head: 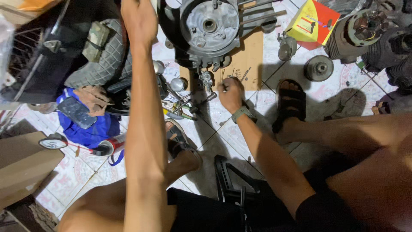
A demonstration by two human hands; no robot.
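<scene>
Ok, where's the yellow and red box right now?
In the head view, the yellow and red box lies on the tiled floor at the upper right, between the grey engine casing and a finned cylinder.

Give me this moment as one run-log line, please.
left hand: stretched up beside engine case | right hand: closed over small parts on cardboard | floor: scattered tools

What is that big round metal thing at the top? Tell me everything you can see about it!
It is a grey metal engine casing, round and dull, with a small hole at its centre and little bolt holes around it. A dark, curved outer cover wraps its left side. It sits on a flat piece of brown cardboard on the tiled floor, partly cut off by the picture's top edge. Small screws and metal parts lie just below it. The left hand reaches up beside it; whether it touches is unclear.
</scene>
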